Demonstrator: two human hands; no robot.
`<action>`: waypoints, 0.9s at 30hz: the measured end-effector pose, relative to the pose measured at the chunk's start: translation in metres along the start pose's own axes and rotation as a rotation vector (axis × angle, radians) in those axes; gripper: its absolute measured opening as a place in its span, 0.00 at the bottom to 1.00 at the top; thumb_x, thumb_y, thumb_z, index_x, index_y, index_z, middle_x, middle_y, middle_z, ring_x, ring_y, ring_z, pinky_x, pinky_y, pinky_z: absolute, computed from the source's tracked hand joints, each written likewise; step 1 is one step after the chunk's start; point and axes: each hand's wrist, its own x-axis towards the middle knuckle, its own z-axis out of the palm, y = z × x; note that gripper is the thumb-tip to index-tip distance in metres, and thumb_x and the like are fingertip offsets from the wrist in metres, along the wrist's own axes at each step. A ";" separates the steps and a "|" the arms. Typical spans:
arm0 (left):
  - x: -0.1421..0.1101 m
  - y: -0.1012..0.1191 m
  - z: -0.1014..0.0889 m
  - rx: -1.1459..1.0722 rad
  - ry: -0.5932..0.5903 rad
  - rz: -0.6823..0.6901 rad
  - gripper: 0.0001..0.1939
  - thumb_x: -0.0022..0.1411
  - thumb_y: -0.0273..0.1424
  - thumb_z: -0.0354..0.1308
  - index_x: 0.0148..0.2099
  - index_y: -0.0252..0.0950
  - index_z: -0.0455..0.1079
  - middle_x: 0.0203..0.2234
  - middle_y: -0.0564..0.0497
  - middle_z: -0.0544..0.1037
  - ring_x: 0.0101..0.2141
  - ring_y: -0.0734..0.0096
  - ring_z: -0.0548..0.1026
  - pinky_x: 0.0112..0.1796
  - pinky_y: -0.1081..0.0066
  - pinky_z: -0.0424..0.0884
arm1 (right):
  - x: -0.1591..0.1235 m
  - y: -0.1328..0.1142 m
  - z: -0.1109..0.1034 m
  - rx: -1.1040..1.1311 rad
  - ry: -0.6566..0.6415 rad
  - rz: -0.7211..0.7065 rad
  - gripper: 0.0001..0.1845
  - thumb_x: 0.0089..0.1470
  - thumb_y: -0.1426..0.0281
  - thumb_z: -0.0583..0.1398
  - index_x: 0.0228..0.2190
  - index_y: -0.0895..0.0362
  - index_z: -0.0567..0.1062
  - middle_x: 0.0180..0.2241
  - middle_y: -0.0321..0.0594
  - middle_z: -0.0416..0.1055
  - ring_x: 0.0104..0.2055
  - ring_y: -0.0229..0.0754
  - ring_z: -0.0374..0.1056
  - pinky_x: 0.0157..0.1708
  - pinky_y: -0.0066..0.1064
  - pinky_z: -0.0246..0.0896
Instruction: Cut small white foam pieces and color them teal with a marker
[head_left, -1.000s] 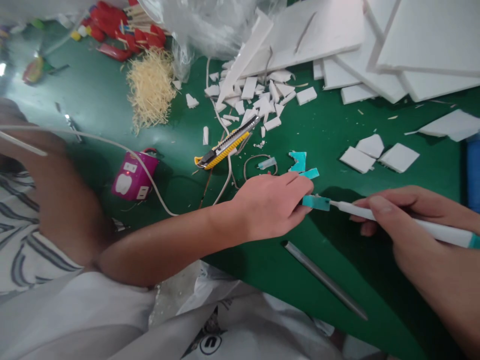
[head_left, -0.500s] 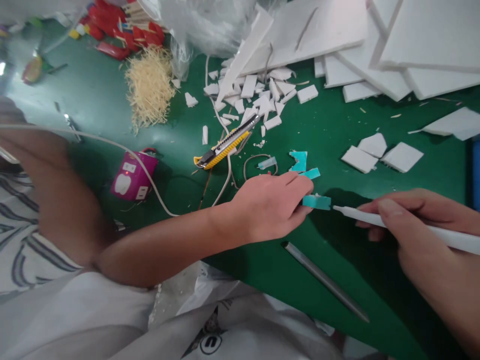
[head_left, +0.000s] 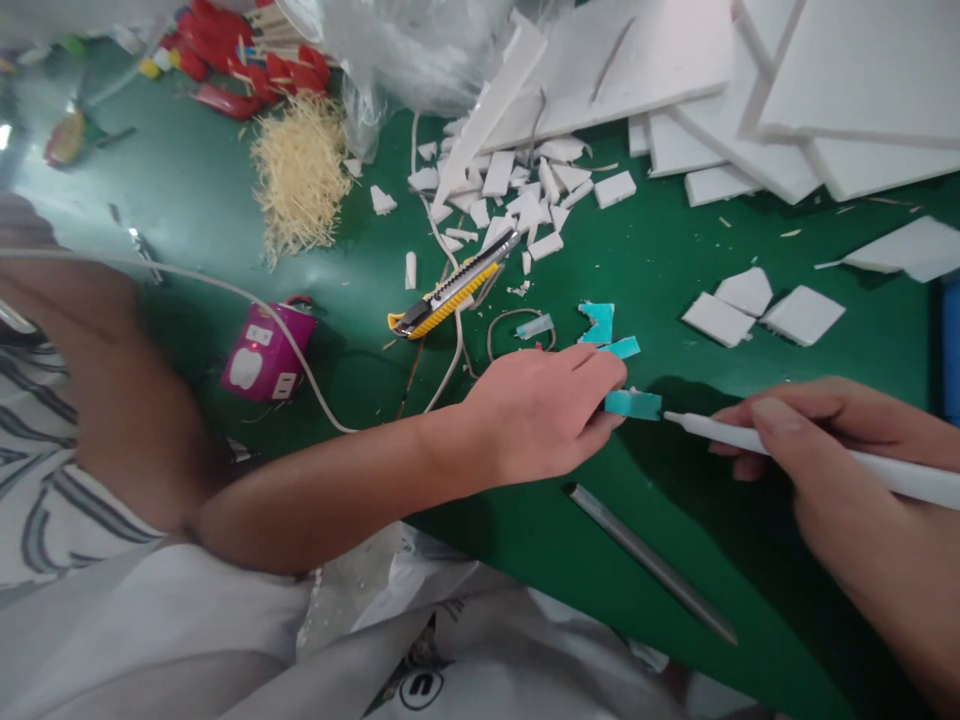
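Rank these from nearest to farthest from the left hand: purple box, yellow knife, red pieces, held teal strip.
1. Teal strip, in the left hand's fingers.
2. Yellow knife, slightly left, beyond the hand.
3. Purple box, farther left.
4. Red pieces, far back on the left.

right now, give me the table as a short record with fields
left hand: holding teal strip
right hand: holding white pen
pen tip: at strip's end, contact unclear
beyond left hand: yellow craft knife, white foam scraps
nearer the person: grey tube
far left: purple power adapter, straw-coloured slivers
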 end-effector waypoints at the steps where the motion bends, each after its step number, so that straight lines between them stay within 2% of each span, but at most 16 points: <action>1: 0.000 0.000 0.000 -0.004 -0.001 0.003 0.10 0.69 0.36 0.51 0.45 0.37 0.68 0.30 0.53 0.75 0.29 0.69 0.73 0.29 0.70 0.63 | -0.001 -0.006 0.002 0.054 -0.021 0.016 0.11 0.48 0.61 0.60 0.17 0.48 0.76 0.20 0.38 0.73 0.20 0.42 0.65 0.15 0.33 0.53; 4: 0.000 0.000 0.000 -0.004 0.013 0.009 0.10 0.69 0.36 0.51 0.45 0.37 0.68 0.30 0.54 0.75 0.29 0.69 0.73 0.29 0.70 0.63 | -0.002 -0.014 0.004 0.116 -0.021 0.044 0.11 0.46 0.67 0.60 0.16 0.47 0.76 0.19 0.36 0.73 0.19 0.39 0.63 0.15 0.32 0.50; 8: 0.000 0.000 0.001 0.004 0.031 0.016 0.09 0.69 0.35 0.51 0.44 0.37 0.68 0.29 0.54 0.75 0.29 0.69 0.74 0.29 0.70 0.64 | -0.002 -0.013 0.004 0.164 0.019 0.087 0.09 0.48 0.67 0.61 0.19 0.47 0.77 0.19 0.36 0.72 0.18 0.39 0.64 0.14 0.32 0.48; 15: 0.000 -0.001 0.002 0.007 0.043 0.020 0.09 0.69 0.35 0.51 0.43 0.37 0.69 0.29 0.54 0.74 0.29 0.70 0.73 0.28 0.70 0.63 | 0.001 -0.020 0.007 0.216 0.024 0.017 0.08 0.49 0.68 0.61 0.21 0.47 0.78 0.19 0.33 0.71 0.19 0.36 0.62 0.20 0.32 0.57; 19: -0.001 -0.002 0.003 0.005 0.048 0.025 0.09 0.69 0.35 0.51 0.43 0.37 0.68 0.29 0.54 0.74 0.29 0.70 0.73 0.29 0.70 0.63 | 0.002 -0.019 0.007 0.221 0.016 0.013 0.07 0.49 0.67 0.62 0.21 0.48 0.78 0.18 0.33 0.71 0.18 0.35 0.62 0.19 0.31 0.56; 24: -0.002 -0.002 0.004 0.011 0.080 0.037 0.09 0.69 0.35 0.50 0.43 0.37 0.68 0.28 0.55 0.74 0.28 0.70 0.73 0.28 0.70 0.64 | 0.001 -0.017 0.009 0.175 0.029 -0.003 0.07 0.49 0.67 0.61 0.22 0.49 0.78 0.19 0.34 0.72 0.20 0.37 0.64 0.22 0.31 0.61; 27: -0.001 -0.002 0.004 0.013 0.073 0.033 0.09 0.69 0.36 0.50 0.43 0.37 0.68 0.28 0.55 0.74 0.29 0.70 0.73 0.28 0.70 0.64 | 0.001 -0.017 0.008 0.148 0.002 0.021 0.10 0.48 0.68 0.60 0.18 0.50 0.77 0.18 0.34 0.71 0.19 0.37 0.63 0.20 0.31 0.59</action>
